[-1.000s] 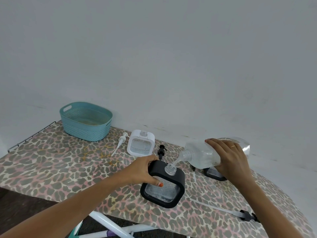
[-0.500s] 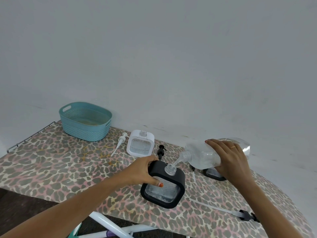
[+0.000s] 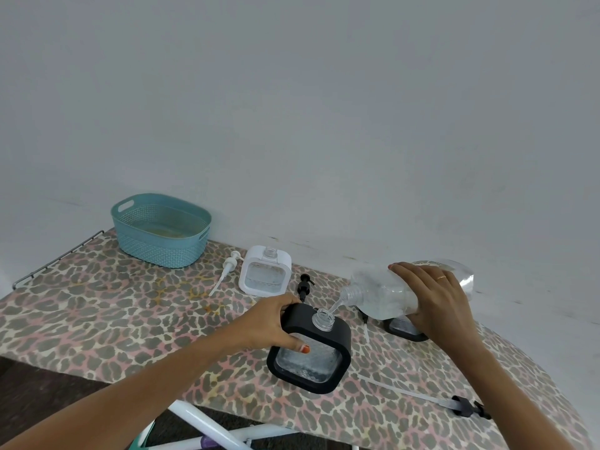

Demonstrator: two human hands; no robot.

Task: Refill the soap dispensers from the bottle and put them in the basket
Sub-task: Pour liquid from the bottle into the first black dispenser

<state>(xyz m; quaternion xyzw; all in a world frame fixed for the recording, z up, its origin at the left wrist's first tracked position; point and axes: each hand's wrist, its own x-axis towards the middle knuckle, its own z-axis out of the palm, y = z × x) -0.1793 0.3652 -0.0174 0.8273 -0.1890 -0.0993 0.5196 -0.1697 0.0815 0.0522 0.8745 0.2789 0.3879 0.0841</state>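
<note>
My left hand (image 3: 271,323) grips the top left corner of a black-framed square soap dispenser (image 3: 337,336) that stands upright on the board with its neck open. My right hand (image 3: 438,303) holds a clear plastic bottle (image 3: 380,295) tipped on its side, mouth just above the dispenser's neck, and a thin clear stream runs into it. A white-framed dispenser (image 3: 264,274) stands open behind. Another black dispenser (image 3: 404,329) is mostly hidden under the bottle and my right hand. The teal basket (image 3: 162,251) sits at the far left.
Everything rests on a leopard-print ironing board (image 3: 97,313) against a white wall. A white pump (image 3: 227,269) lies left of the white dispenser. A black pump (image 3: 304,285) stands behind my left hand. Another black pump with a long tube (image 3: 461,405) lies at the near right edge.
Almost nothing has changed. Both hands hold their places and the pouring continues.
</note>
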